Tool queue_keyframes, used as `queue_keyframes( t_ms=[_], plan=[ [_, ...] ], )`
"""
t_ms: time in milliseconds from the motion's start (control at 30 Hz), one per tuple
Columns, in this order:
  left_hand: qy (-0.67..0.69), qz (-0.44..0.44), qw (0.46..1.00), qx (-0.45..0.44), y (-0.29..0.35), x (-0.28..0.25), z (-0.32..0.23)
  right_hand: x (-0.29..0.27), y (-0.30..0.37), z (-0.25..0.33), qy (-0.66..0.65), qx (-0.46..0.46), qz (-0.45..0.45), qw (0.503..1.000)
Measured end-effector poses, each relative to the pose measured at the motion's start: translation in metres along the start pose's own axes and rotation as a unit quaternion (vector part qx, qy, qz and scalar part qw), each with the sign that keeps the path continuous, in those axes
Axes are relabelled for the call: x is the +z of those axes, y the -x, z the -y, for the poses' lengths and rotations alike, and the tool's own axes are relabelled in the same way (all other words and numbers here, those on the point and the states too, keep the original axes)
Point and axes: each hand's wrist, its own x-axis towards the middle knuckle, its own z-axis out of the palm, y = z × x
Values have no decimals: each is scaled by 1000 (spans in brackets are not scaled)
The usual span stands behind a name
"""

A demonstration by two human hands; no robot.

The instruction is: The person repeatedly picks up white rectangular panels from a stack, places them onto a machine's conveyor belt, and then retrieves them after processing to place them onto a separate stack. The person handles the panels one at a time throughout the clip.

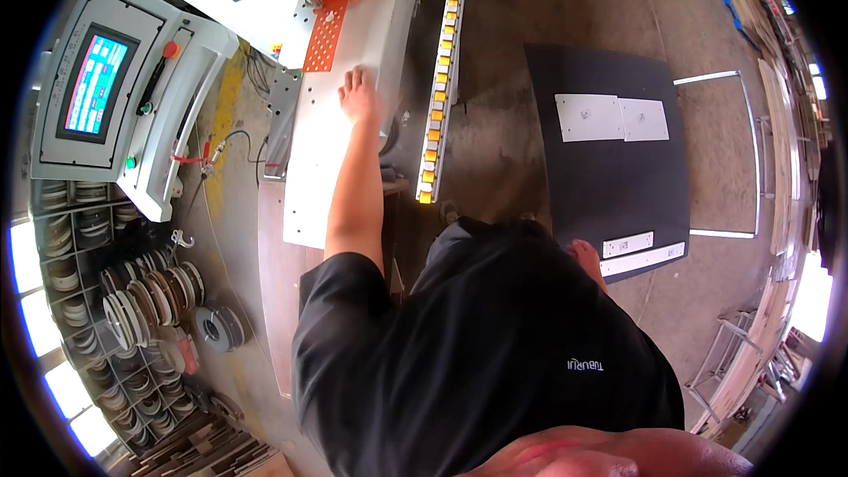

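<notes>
My left hand [359, 93] lies flat, fingers apart, on the far end of a long white panel [322, 168] that rests on the machine's bed. Just right of the panel runs a feed track of yellow and orange pads [439, 79]. An orange perforated guard [325, 35] sits just beyond the hand. My right hand [587, 258] is low by my side at the near edge of a dark flat cart [609, 185], next to two narrow white strips [643, 252]; my black shirt hides part of it and its grip cannot be made out.
A control box with a lit screen [95, 84] and a red button stands at the left. Below it, shelves hold several rolls of edge tape [132, 309]. Two white boards [609, 117] lie on the cart. Stacked boards line the right wall.
</notes>
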Motion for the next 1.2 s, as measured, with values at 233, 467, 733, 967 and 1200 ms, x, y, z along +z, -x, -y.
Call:
queue_keyframes(
  t_ms=[233,467,733,967,1200],
  plan=[
    [327,-24,937,120,61,-44,-136,3,-1,6,28,-26,5,999],
    [476,240,831,158,181,-51,-256,-64,-124,-136,373,-338,103,858],
    [336,501,791,100,210,46,-252,-76,-158,-37,117,23,-14,993],
    [193,537,814,107,151,82,-291,-127,-224,-27,-48,101,79,991],
    [269,646,711,68,129,201,-377,-129,-320,-15,-31,110,34,993]
  ],
)
